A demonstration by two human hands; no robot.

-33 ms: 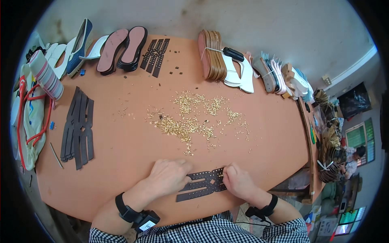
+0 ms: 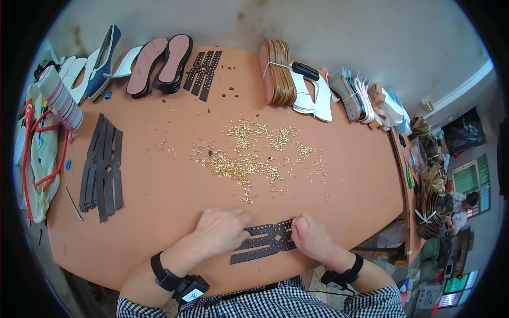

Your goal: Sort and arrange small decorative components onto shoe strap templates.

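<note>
A dark brown shoe upper (image 2: 271, 239), cut into strips with a diamond hole in its middle, lies on the table close to me. Small pale studs or holes run along its strips. My left hand (image 2: 221, 229) has its fingers curled down on the far left strip, gripping its end. At the right end, my right hand (image 2: 312, 237) pinches the piece between thumb and bent fingers; a gold glint shows there, too small to make out. Beyond my hands, many tiny gold rivets (image 2: 228, 168) are scattered over the table.
Left lie stacked dark cut uppers (image 2: 102, 169) and a thin metal rod (image 2: 73, 203). At the back stand pink-topped soles (image 2: 175, 59), a studded upper (image 2: 203, 75), a blue shoe (image 2: 104, 63) and a tied sole bundle (image 2: 279, 74). A person (image 2: 459, 212) sits far right.
</note>
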